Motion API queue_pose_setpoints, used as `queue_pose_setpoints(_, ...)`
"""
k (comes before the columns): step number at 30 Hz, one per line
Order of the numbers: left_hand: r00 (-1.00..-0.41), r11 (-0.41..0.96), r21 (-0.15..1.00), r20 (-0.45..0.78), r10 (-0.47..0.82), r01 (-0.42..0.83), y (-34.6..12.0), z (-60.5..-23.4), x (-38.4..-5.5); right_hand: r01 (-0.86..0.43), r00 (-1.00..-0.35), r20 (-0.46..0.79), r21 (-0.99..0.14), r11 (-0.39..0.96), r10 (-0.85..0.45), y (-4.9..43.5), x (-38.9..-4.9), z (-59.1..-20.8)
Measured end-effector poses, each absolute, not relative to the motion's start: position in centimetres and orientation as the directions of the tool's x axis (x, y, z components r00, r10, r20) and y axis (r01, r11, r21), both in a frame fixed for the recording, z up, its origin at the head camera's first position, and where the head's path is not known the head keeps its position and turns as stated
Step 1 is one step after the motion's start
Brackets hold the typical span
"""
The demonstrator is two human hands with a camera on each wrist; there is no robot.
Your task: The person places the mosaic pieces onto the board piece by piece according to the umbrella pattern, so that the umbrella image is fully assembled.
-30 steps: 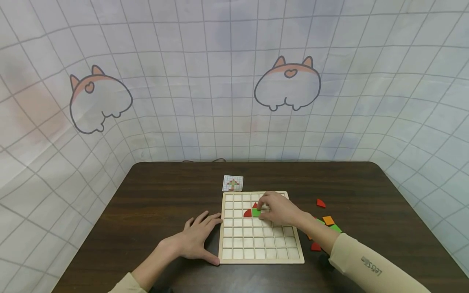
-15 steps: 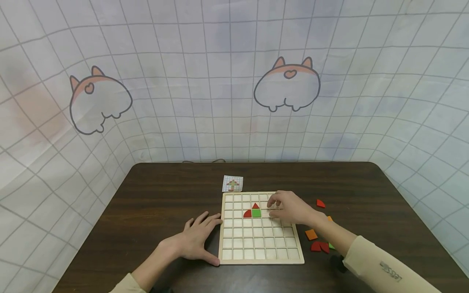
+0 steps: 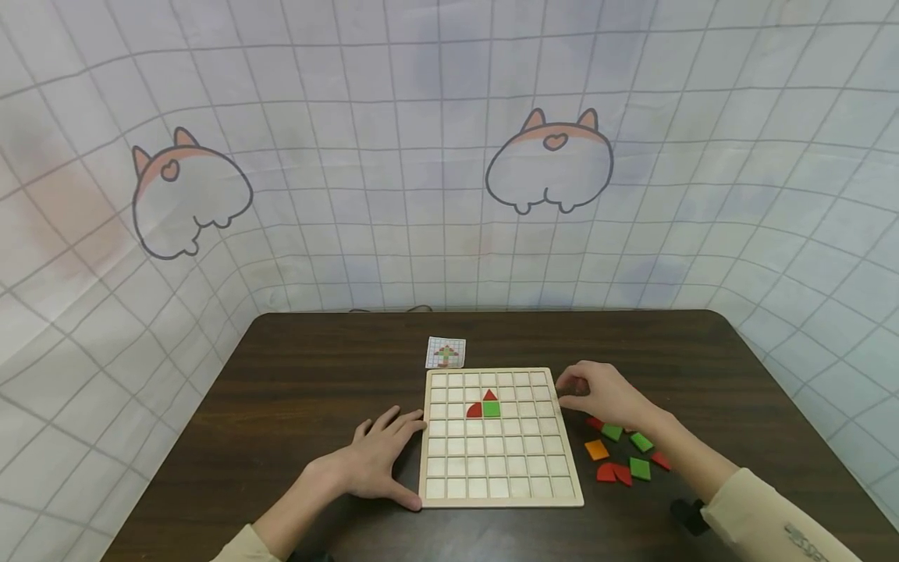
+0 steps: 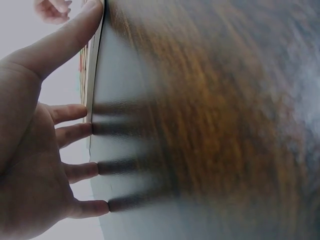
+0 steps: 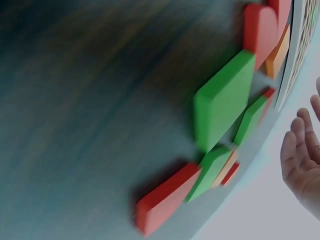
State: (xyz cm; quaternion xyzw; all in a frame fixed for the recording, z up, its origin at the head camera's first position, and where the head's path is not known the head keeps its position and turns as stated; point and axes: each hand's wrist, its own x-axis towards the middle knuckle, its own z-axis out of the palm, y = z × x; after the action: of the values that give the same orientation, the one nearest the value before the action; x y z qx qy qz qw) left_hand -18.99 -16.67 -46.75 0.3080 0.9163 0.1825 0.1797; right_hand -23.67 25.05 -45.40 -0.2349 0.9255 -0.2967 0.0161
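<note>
A pale wooden grid board (image 3: 476, 466) lies on the dark table. In its upper middle sit a green square tile (image 3: 492, 409), a red quarter-round tile (image 3: 474, 410) to its left and a red triangle (image 3: 489, 396) above it. My left hand (image 3: 372, 462) is spread along the board's left edge; its thumb and fingertips touch that edge and the table in the left wrist view. Just past the board's upper right edge, my right hand (image 3: 605, 392) hovers with loosely bent fingers. The right wrist view shows nothing held in the right hand (image 5: 302, 160).
Loose tiles lie right of the board, among them an orange square (image 3: 597, 450), a green square (image 3: 640, 468) and a red quarter-round (image 3: 605, 473). Behind the board is a small card (image 3: 445, 353) with a printed tile pattern. A grid-patterned cloth (image 3: 449, 234) hangs behind the table.
My right hand has left the green square tile on the board and moved right, past the board's edge, uncovering more loose tiles. The left hand has stayed in place.
</note>
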Motion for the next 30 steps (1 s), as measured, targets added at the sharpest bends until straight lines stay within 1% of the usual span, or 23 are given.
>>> queue_pose_setpoints(5,-0.747,0.748,0.446,-0.225,0.625,0.492,-16.7,-46.7,-19.0,-0.377,-0.915,0.105,-0.564,0.735,-0.389,27.1,-23.6,-45.4)
queue_pose_setpoints(9,-0.746,0.747,0.444,-0.223,0.627,0.495,-16.7,-46.6,-19.0,-0.338,-0.93,0.092,-0.592,0.732,-0.355,28.7,-23.7,-45.4)
queue_pose_setpoints(13,-0.745,0.745,0.443,-0.221,0.63,0.498,-16.8,-46.6,-19.0,-0.289,-0.945,0.068,-0.63,0.721,-0.32,30.1,-23.9,-45.6)
queue_pose_setpoints(17,-0.745,0.745,0.445,-0.223,0.629,0.496,-16.8,-46.7,-18.9,-0.242,-0.959,0.039,-0.631,0.737,-0.282,31.2,-24.2,-46.1)
queue_pose_setpoints(30,-0.747,0.751,0.436,-0.227,0.625,0.496,-16.8,-46.7,-19.0,-0.172,-0.969,-0.028,-0.635,0.753,-0.245,33.2,-24.8,-47.1)
